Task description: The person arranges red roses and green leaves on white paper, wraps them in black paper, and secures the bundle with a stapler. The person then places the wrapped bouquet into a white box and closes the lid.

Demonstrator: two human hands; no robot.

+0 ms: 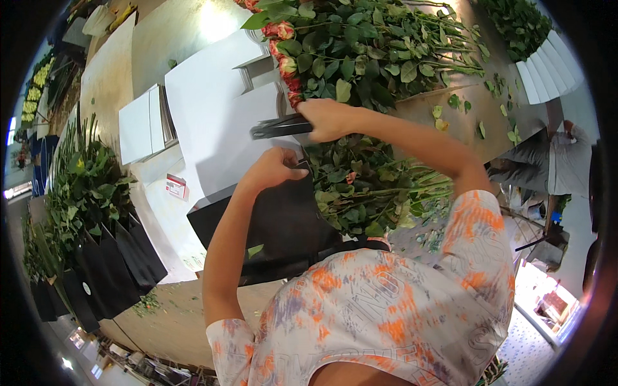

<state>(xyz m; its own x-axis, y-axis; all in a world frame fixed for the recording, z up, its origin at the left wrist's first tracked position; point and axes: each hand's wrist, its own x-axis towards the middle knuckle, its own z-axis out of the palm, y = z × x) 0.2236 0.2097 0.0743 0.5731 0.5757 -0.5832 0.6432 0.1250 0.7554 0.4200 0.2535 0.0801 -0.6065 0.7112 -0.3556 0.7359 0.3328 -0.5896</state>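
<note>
My left hand pinches the upper edge of a black wrapping sheet, thumb on top. That sheet is folded across the front of the table, with one loose leaf lying on it. From its right side come the leaves and stems of a bunch; any blooms inside it are hidden. Just above, my right hand grips a black stapler, blurred, its jaws pointing left. Beyond this hand lies a pile of leafy roses with red and cream blooms facing left.
Stacked white cardboard sheets cover the table's middle, beside a smaller white stack. A small red-and-white box lies nearby. Black-wrapped bunches stand at left. Another person is at right, near white wrapped bunches.
</note>
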